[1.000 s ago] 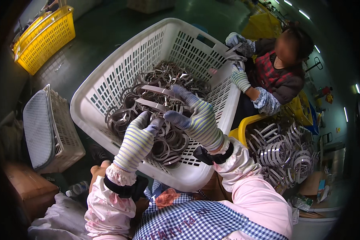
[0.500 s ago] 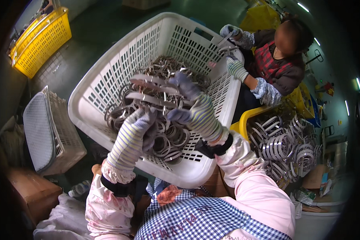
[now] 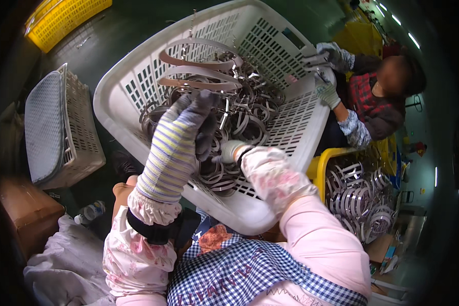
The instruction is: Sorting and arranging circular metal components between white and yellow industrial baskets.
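Observation:
My left hand (image 3: 186, 120), in a striped glove with grey fingers, is raised over the near left of a white plastic basket (image 3: 285, 176). Its fingers are closed at the near edge of two wide metal hoops (image 3: 201, 76), which stand above the pile; the exact contact is hidden behind the fingers. Lower down, my right hand (image 3: 230, 151) reaches into the pile of metal hoops (image 3: 250, 127) near the basket's front. That hand is smeared and partly covered by its sleeve, so its fingers do not show clearly.
Across the basket at right, a gloved co-worker (image 3: 375, 99) holds metal pieces at the rim. A yellow crate (image 3: 319, 171) of metal hoops stands at right. A pale crate (image 3: 81, 137), a cardboard box (image 3: 28, 214) and a plastic bottle (image 3: 91, 211) are at left.
My right hand has left the raised hoops and dropped toward the near part of the pile. The two hoops now stand higher above my left hand. The whole view has shifted.

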{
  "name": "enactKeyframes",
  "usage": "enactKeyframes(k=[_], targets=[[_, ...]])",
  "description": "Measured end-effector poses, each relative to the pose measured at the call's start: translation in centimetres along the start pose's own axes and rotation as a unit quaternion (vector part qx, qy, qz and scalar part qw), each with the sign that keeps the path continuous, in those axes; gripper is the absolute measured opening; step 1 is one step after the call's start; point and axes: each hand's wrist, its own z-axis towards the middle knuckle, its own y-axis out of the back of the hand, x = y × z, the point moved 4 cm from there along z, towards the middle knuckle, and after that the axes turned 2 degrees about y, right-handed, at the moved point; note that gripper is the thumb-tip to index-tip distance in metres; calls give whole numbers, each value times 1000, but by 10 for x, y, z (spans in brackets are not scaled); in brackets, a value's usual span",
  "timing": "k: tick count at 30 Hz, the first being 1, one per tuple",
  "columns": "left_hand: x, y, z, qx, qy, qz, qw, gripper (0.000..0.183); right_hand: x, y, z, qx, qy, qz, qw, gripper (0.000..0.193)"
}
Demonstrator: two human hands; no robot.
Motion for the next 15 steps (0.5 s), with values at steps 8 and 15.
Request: enactKeyframes(k=[8,15], targets=[[7,11,-2,-30,27,38,998,34,14,26,4,57,-79,-39,994,53],[16,1,-2,60,80,140,985,22,-4,165,-98,-394,83,559,725,17]])
